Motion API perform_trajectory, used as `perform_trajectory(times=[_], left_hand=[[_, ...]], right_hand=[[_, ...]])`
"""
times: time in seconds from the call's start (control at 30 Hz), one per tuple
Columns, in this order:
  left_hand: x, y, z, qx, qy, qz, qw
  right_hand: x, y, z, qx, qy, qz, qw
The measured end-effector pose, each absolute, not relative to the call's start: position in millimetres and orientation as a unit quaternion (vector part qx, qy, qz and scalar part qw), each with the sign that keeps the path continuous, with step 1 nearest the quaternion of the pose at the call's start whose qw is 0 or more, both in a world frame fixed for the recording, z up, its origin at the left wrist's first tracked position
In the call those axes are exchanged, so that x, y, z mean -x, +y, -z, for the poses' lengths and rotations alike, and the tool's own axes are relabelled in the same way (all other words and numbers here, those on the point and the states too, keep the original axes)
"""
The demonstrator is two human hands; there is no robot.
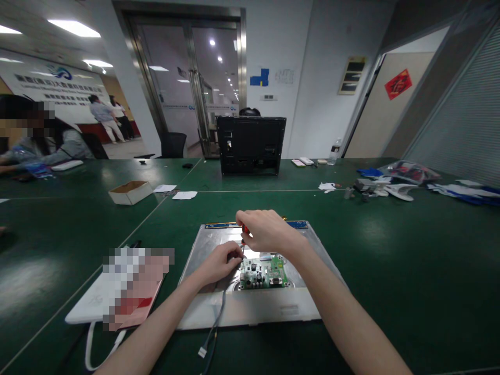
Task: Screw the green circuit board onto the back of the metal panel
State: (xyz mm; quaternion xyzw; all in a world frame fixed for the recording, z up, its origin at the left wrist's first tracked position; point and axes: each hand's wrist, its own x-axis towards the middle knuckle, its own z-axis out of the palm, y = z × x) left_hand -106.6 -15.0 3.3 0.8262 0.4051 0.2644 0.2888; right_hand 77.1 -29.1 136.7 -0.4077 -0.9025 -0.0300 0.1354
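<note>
And here we are at the green worktop [390,291], with a metal-backed panel [211,237] lying flat toward its near side, squarely in front of the person. The flat position seems to give steady support and keep both hands within easy reach. Look at the circuit board [269,273]: it sits face-up, closer to the panel's near edge than to its far one, where a blue strip [299,225] runs along.

Now the right hand [267,229]! Its grip is wrapped round the red handle of a screwdriver [245,229], wrist arched high, shaft nearly upright, pointing down at the board's far left corner. That raised wrist probably keeps the tool in line and the palm off the components. In comes the left hand [222,260], low over the panel, fingertips drawn together right beside the tip; perhaps they're steadying something there, but I can't make out whether that grip has hold of anything.

Below it, a cable [221,312] trails over the panel's near edge, its white connector [202,352] lying loose on the worktop, well away from the tool. And toward the worktop's far edge, a black housing [252,146] stands upright, presumably leaving the middle free for working.
</note>
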Motion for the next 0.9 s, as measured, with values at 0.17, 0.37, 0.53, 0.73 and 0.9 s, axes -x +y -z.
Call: perform_trajectory(times=[0.17, 0.37, 0.53, 0.73, 0.9], left_hand=[[105.7, -16.7, -8.0, -0.827, 0.41, -0.256, 0.287], [105.7, -15.8, -4.9, -0.826, 0.407, -0.263, 0.286], [106.0, -15.5, -3.9, -0.824, 0.41, -0.261, 0.291], [105.4, -16.9, -8.1, -0.825, 0.411, -0.259, 0.287], [105.8, -16.1, -5.4, -0.824, 0.409, -0.264, 0.289]], right_hand=[[-75.9, -24.7, -135.0, 0.43, -0.893, 0.051, 0.122], [-79.4, -29.4, -137.0, 0.402, -0.906, 0.034, 0.131], [-78.0, -29.7, -136.9, 0.399, -0.906, 0.031, 0.136], [-76.2, -25.3, -135.8, 0.425, -0.894, 0.049, 0.131], [-78.3, -29.1, -137.5, 0.406, -0.904, 0.027, 0.134]])
